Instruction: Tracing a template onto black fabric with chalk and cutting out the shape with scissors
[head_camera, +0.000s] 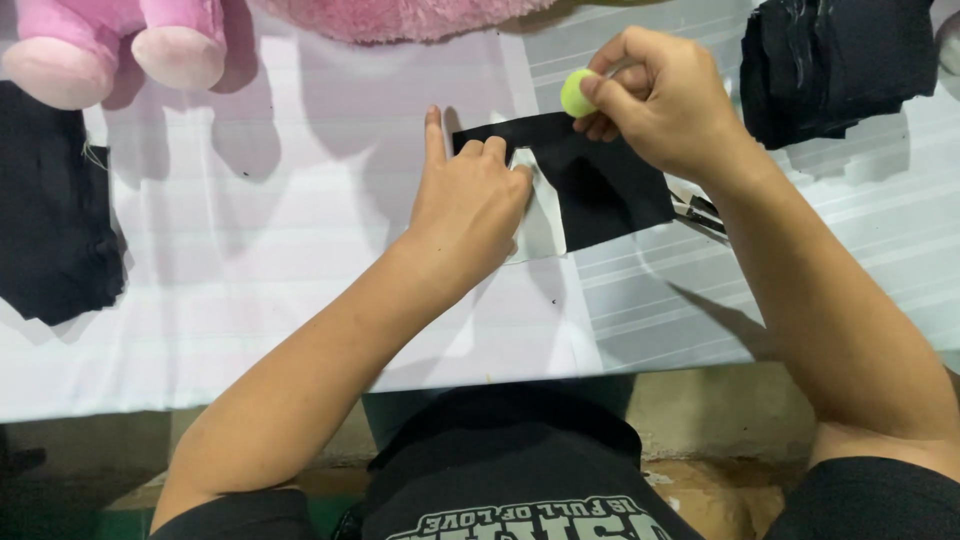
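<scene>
Pressing black fabric flat, chalk gripped above it

A small black fabric piece (600, 180) is laid flat on the white-covered counter (250, 300), near the middle of the far half of the view. A white template (540, 225) is seen at its left edge, partly under the left hand (470, 205). The left hand is pressed palm-down on the template and the fabric's left edge, index finger stretched straight out across the counter, the other fingers (495, 150) curled together with tips on the black piece.

The right hand (665, 100) is held just above the fabric's upper right corner. Its fingers are closed tight on a small round yellow-green chalk piece (576, 92), pinched between thumb and fingertips, the chalk poking out to the left. Whether the chalk touches the fabric cannot be told.

Scissors (698, 210) are partly seen under the right wrist, just beside the fabric's right edge, mostly hidden by the forearm.

A stack of black fabric pieces (840, 65) is set at the top right corner, well apart from the hands. Another black fabric pile (50, 220) is lying at the left edge of the counter. Pink plush toy feet (120, 50) are resting at the top left, and more pink plush (400, 15) is seen along the top edge.
</scene>
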